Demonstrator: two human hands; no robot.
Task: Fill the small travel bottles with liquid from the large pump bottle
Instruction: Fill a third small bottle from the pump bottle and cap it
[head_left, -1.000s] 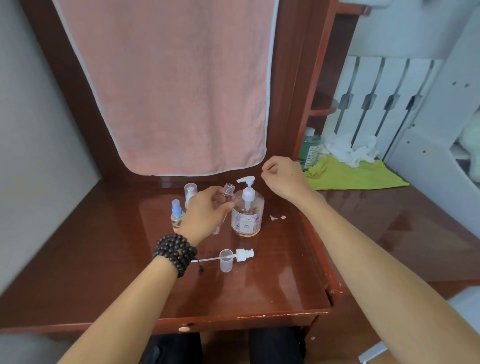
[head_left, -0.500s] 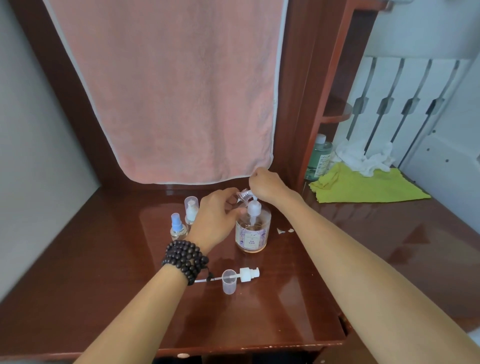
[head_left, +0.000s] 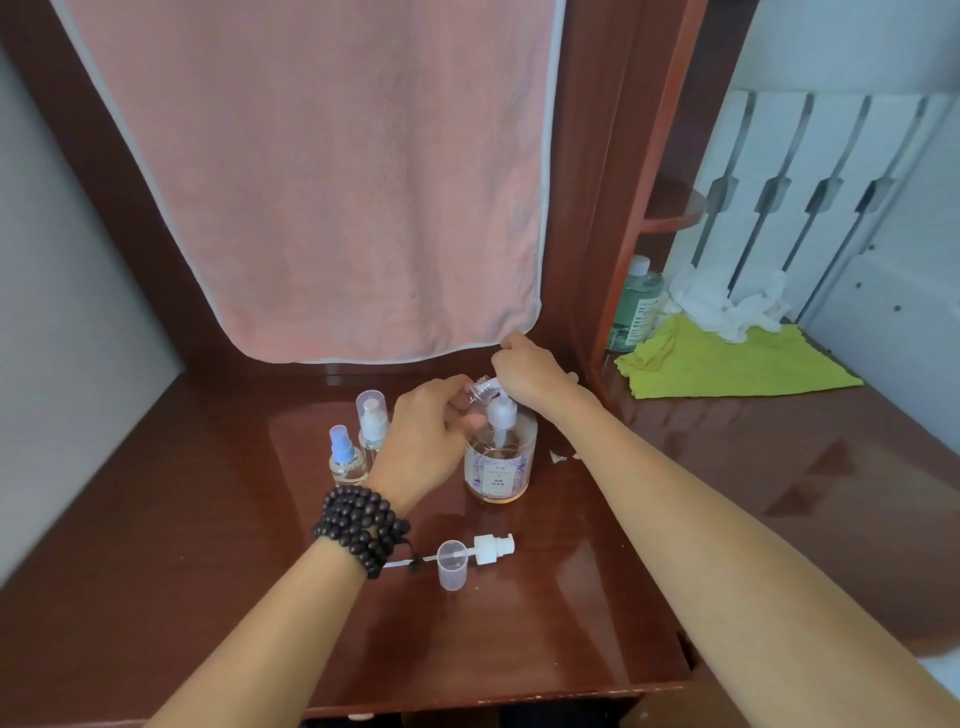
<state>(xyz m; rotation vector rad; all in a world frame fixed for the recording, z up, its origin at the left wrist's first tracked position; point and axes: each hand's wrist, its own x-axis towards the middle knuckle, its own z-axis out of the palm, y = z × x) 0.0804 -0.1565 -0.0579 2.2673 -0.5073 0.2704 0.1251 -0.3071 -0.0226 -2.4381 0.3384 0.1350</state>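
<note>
The large pump bottle (head_left: 500, 467) with a purple label stands on the brown desk (head_left: 208, 545). My left hand (head_left: 428, 436) grips a small clear travel bottle (head_left: 480, 391), tilted with its open neck at the pump spout. Pressed down on the white pump head, my right hand (head_left: 530, 371) hides most of it. Two more small spray bottles stand to the left, one with a blue nozzle (head_left: 344, 457) and one under a clear cap (head_left: 372, 418). A detached white pump top with its tube (head_left: 491, 549) and a clear cap (head_left: 451, 564) lie in front.
A pink towel (head_left: 332, 182) hangs behind the bottles. Right of the wooden divider stand a green bottle (head_left: 636, 304), a yellow-green cloth (head_left: 727, 364) and crumpled white tissue (head_left: 727, 306). Small white scraps (head_left: 558, 457) lie beside the pump bottle.
My right hand came down from the air onto the pump head. My left hand brought the small bottle's neck up to the spout. The camera moved closer.
</note>
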